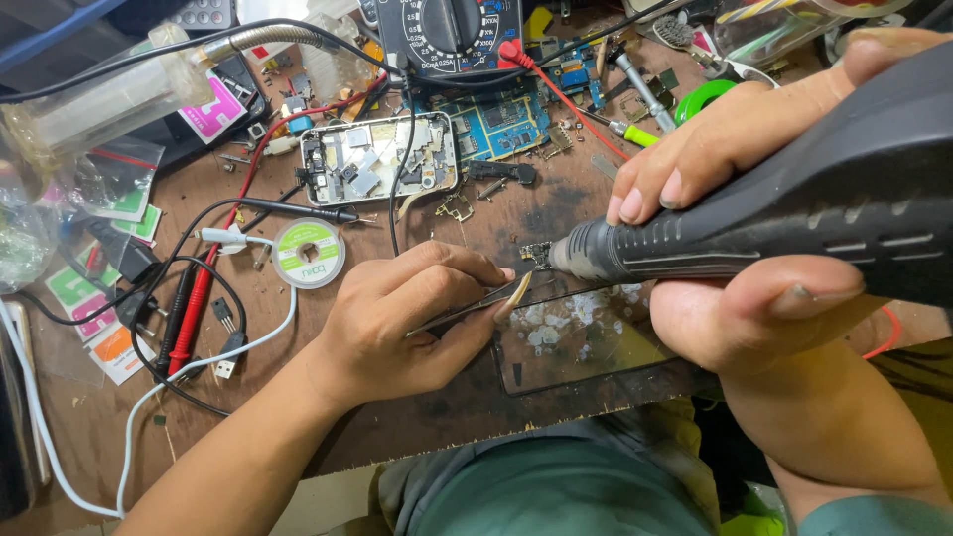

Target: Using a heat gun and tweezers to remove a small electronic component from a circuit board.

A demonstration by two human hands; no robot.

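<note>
My right hand (735, 189) grips a big dark hot-air gun (794, 213), its metal nozzle aimed at a tiny circuit part (537, 254) on the worn wooden bench. My left hand (397, 318) pinches slim tweezers (467, 308), tips reaching toward that same part. Just below the nozzle lies a cracked glass phone panel (576, 342) with white residue on it.
An opened phone chassis (377, 159) and a blue circuit board (496, 124) lie behind. A multimeter (452, 35) with red and black probes (189, 308), a solder reel (310, 253), a white cable (139, 417), screwdrivers (640, 89) and plastic bags (109, 184) crowd the bench.
</note>
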